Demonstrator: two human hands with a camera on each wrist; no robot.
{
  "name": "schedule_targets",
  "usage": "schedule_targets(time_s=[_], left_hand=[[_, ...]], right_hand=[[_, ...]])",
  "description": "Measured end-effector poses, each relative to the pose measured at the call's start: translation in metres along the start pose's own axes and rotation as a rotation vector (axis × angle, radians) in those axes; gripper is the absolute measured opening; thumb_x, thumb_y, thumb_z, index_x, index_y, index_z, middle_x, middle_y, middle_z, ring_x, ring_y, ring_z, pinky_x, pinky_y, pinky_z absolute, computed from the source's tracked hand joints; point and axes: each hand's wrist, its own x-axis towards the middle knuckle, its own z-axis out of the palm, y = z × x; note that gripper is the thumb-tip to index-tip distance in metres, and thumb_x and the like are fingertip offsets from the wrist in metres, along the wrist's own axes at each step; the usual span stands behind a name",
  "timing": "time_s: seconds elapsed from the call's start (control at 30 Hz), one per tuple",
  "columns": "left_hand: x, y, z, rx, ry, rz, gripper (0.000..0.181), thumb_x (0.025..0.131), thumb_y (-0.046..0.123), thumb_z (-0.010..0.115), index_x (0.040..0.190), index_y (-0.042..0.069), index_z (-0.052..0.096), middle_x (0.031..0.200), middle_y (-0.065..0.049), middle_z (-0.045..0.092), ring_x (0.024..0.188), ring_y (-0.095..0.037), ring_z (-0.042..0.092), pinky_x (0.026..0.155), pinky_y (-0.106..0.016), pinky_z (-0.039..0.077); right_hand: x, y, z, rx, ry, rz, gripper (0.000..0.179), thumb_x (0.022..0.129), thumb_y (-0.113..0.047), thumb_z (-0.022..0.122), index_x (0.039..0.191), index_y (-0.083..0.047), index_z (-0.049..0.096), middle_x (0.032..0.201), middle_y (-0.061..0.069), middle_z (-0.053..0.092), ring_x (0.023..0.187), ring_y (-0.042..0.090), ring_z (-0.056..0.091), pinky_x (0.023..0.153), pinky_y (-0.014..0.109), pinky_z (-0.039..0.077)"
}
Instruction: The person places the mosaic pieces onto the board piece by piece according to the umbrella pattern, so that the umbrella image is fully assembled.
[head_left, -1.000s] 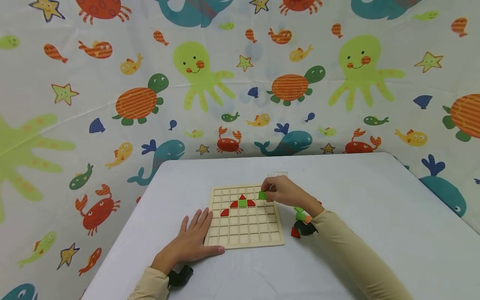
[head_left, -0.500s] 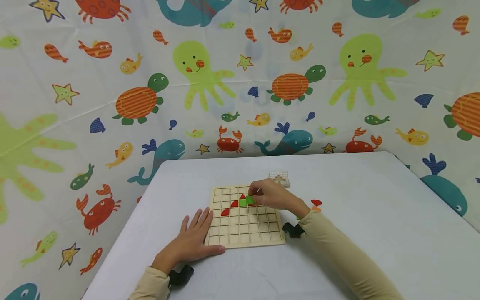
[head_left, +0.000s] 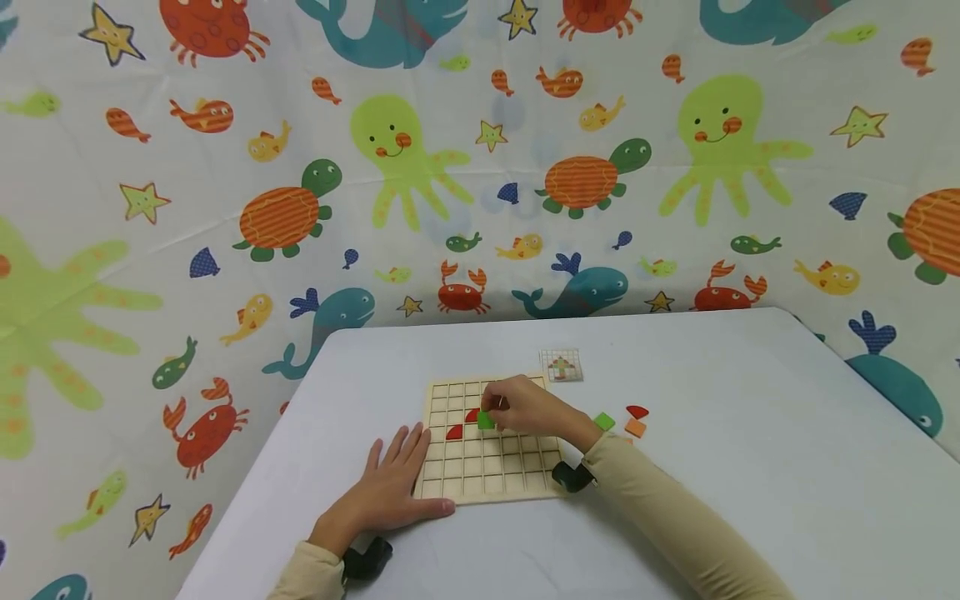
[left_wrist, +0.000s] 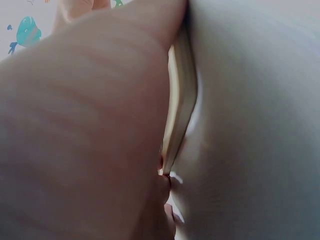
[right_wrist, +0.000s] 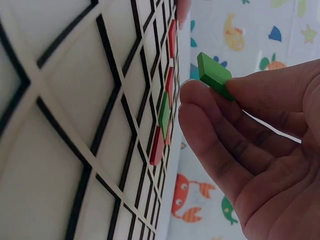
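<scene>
My right hand (head_left: 528, 408) pinches a green square tile (right_wrist: 215, 72) between thumb and fingertips, above the wooden grid board (head_left: 468, 477). In the right wrist view, the tile is tilted and apart from the board. Set in the grid are red quarter-round tiles (head_left: 454, 432) and a green square tile (right_wrist: 164, 115); in the head view, my right hand hides part of this group. My left hand (head_left: 390, 487) lies with fingers spread at the board's left edge, its thumb by the near left corner. Palm and board edge (left_wrist: 182, 95) fill much of the left wrist view.
Behind the board lies a small pattern card (head_left: 561, 365). Right of it are loose tiles: a green one (head_left: 603, 422), an orange one (head_left: 635, 427) and a red one (head_left: 637, 412). My right sleeve (head_left: 660, 508) covers part of that area. A sea-animal cloth hangs behind the white table.
My right hand has carried the green tile leftward over the grid, uncovering the card and more loose tiles. My left hand stays at the board's edge. The head view has shifted slightly.
</scene>
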Motion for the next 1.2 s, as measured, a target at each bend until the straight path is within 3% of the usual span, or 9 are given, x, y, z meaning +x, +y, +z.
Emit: schedule_targets(time_s=[0.4, 1.2], left_hand=[[0.000, 0.000, 0.003, -0.004, 0.003, 0.002, 0.125, 0.085, 0.079, 0.070, 0.171, 0.003, 0.020, 0.178, -0.017, 0.013, 0.163, -0.042, 0.001, 0.123, -0.070, -0.005], [0.000, 0.000, 0.001, 0.006, 0.016, 0.016, 0.124, 0.086, 0.078, 0.070, 0.170, 0.001, 0.020, 0.177, -0.019, 0.015, 0.163, -0.043, 0.004, 0.123, -0.072, -0.002]], right_hand=[[0.002, 0.007, 0.018, -0.051, 0.000, -0.001, 0.011, 0.100, 0.003, 0.068, 0.103, -0.006, 0.074, 0.084, -0.005, 0.068, 0.072, 0.007, 0.059, 0.072, 0.026, 0.054], [0.007, 0.008, 0.025, -0.092, 0.029, 0.027, 0.008, 0.100, -0.001, 0.072, 0.103, -0.008, 0.075, 0.089, -0.007, 0.069, 0.078, 0.009, 0.057, 0.074, 0.026, 0.052]])
